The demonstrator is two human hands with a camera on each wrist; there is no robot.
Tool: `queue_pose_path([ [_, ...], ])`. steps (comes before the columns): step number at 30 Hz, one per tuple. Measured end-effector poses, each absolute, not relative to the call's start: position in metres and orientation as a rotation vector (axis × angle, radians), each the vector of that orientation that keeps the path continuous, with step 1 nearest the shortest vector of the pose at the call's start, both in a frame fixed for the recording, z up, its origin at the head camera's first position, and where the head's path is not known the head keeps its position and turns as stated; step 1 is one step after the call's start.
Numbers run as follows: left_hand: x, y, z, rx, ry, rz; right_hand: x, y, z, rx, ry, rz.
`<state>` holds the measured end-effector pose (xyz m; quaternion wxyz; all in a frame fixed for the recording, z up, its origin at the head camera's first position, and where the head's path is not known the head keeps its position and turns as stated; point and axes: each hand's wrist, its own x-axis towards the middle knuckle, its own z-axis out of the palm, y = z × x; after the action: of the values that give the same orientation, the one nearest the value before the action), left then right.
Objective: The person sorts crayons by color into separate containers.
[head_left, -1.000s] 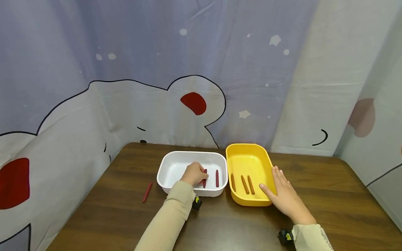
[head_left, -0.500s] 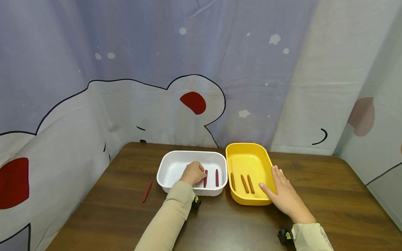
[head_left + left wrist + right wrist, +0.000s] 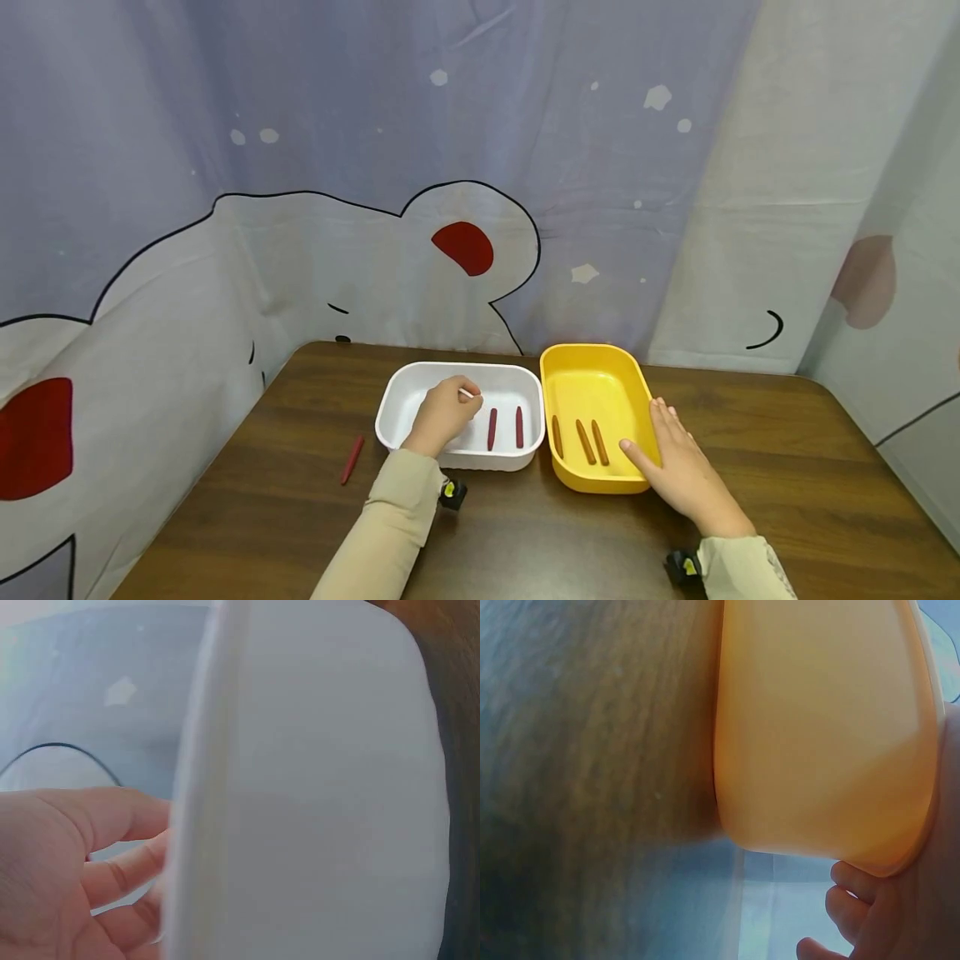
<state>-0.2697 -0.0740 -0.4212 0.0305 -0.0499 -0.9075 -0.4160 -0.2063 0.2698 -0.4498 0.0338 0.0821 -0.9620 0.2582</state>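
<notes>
My left hand (image 3: 444,410) hovers over the white bin (image 3: 401,377), its fingers loosely bent and nothing visible between thumb and fingertips. To its right, two dark red crayons (image 3: 492,429) lie side by side on the bin's floor, slightly apart. In the left wrist view the bin's outer wall (image 3: 330,780) covers the fingertips. My right hand (image 3: 686,471) rests against the right side of the yellow bin (image 3: 596,375), fingers extended along its rim and thumb over the near corner. Inside that bin lie three orange-brown crayons (image 3: 585,442).
Another red crayon (image 3: 352,460) lies on the brown wooden table (image 3: 495,550), left of the white bin. Both bins stand close together near the table's back edge. A patterned curtain (image 3: 360,267) hangs behind and to the sides.
My left hand has drawn back leftward and up from the middle red crayon, leaving it lying in the white bin. My right hand has stayed on the yellow bin.
</notes>
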Motion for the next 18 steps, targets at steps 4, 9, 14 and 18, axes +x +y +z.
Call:
queue_pose_path([
  [4, -0.261, -0.083, -0.418, -0.168, -2.698, -1.298, -0.206, 0.270, -0.450, 0.248, -2.962, 0.792],
  [9, -0.250, -0.095, -0.414, -0.155, -2.619, -1.291, -0.206, 0.270, -0.449, 0.247, -2.963, 0.792],
  [14, -0.239, -0.109, -0.407, -0.139, -2.547, -1.287, -0.206, 0.270, -0.450, 0.247, -2.961, 0.798],
  [18, -0.231, -0.121, -0.403, -0.109, -2.516, -1.275, -0.206, 0.271, -0.451, 0.250, -2.966, 0.792],
])
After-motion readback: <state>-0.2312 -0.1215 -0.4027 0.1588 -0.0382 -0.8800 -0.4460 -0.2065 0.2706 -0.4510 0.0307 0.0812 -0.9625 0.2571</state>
